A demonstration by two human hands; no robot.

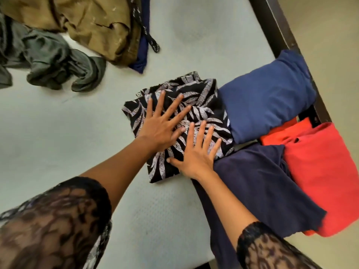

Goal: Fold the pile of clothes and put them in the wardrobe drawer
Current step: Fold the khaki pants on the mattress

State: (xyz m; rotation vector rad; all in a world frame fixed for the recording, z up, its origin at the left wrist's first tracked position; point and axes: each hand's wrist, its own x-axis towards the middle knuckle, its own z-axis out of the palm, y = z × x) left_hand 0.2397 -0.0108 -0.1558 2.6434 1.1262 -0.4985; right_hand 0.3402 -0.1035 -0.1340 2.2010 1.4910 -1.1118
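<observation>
A folded black garment with a pale leaf print (202, 94) lies on the light mattress (58, 133). My left hand (163, 121) presses flat on its upper half, fingers spread. My right hand (196, 152) presses flat on its lower half, fingers straight. To the right sit a folded blue garment (268, 94), a folded red one (320, 171) and a dark navy one (262, 187), the navy piece partly under my right forearm. Unfolded clothes lie at the top left: an olive-brown piece (93, 22) and a grey-green piece (52, 63).
A dark navy cloth with a patterned strap (143, 35) pokes out beside the olive-brown piece. The dark bed frame (279, 30) runs along the right edge of the mattress, with beige floor (330, 26) beyond it.
</observation>
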